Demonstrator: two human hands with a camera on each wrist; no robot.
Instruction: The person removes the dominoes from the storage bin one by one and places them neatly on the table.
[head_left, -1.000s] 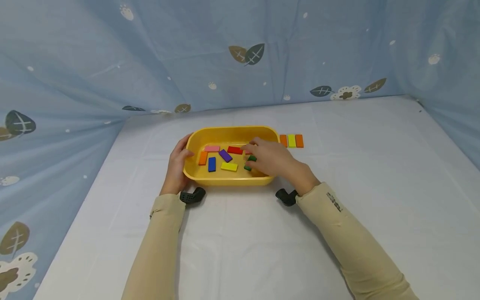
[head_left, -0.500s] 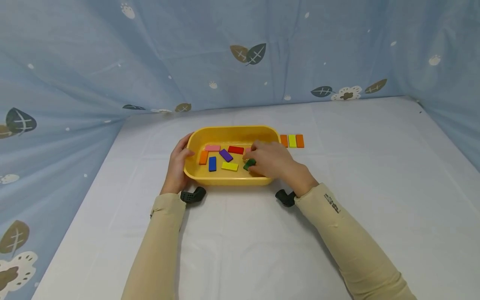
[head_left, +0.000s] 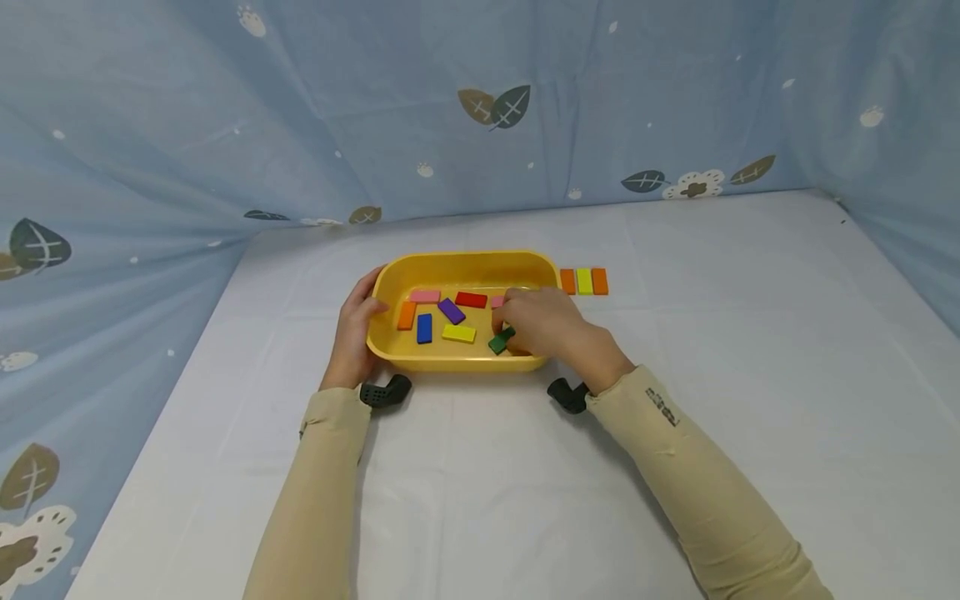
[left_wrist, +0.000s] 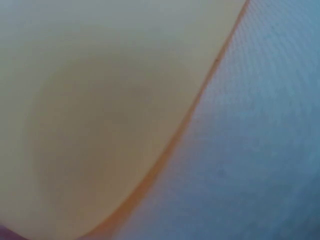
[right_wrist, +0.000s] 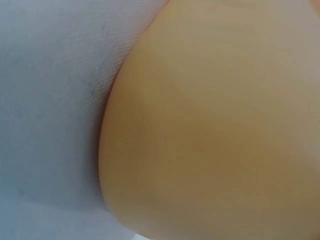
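Note:
A yellow plastic tub (head_left: 457, 364) stands on the white-covered table. Its left end is held by my left hand (head_left: 352, 337), thumb over the rim and fingers on the outside. My right hand (head_left: 542, 321) reaches inside the tub at its right end, fingers curled down. They grip a small green block (head_left: 502, 340) by its right end; the fingertips are partly hidden. Also lying in the tub are a red block (head_left: 471, 299), a purple block (head_left: 452, 312), a blue block (head_left: 424, 328), a yellow block (head_left: 459, 333), an orange block (head_left: 406, 316) and pink blocks (head_left: 425, 297).
Just right of the tub, an orange tile (head_left: 567, 282), a yellow-green tile (head_left: 584, 282) and another orange tile (head_left: 600, 282) lie in a row. A blue patterned curtain (head_left: 420, 108) hangs behind the table. Both wrist views show mostly blurred tub wall (right_wrist: 210, 140).
My right fingers have curled and drawn back slightly. The green block has turned and shifted toward the tub's near wall. My left hand and the tub stay put.

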